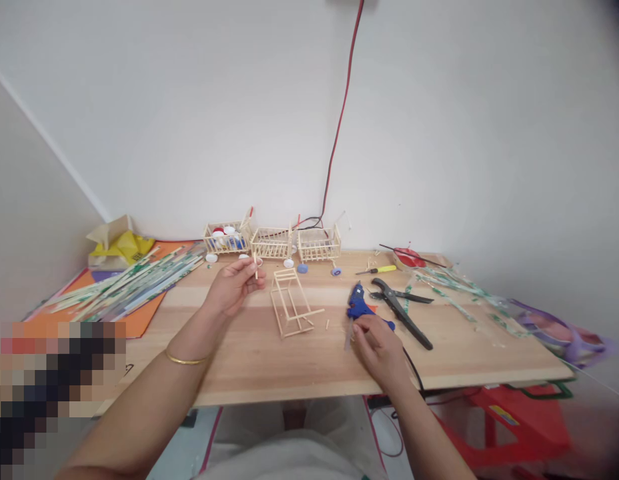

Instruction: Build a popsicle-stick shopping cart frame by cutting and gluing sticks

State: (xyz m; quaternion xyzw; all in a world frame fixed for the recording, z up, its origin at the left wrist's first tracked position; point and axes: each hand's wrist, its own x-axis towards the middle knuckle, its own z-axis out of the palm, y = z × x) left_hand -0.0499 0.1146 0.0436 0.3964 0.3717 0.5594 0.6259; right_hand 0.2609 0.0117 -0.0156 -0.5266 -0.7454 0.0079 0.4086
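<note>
My left hand (234, 285) is raised over the table and pinches a short thin wooden stick (256, 267) upright between thumb and fingers. On the table in front, between my two hands, lies a small open frame (289, 303) built of thin sticks, with one stick jutting out to the right. My right hand (377, 343) is low at the back end of a blue hot glue gun (358, 305), its fingers curled together. A translucent glue stick (347, 335) shows beside the fingertips. What the right fingers grip, if anything, is hidden.
Several small stick carts (272, 243) on wheels line the wall. At right lie black cutters (404, 317), a yellow-handled screwdriver (384, 269) and plastic wrappers (454, 303). Bundled sticks (139, 283) cover orange sheets at left. A red stool (524, 423) stands below the table's right side.
</note>
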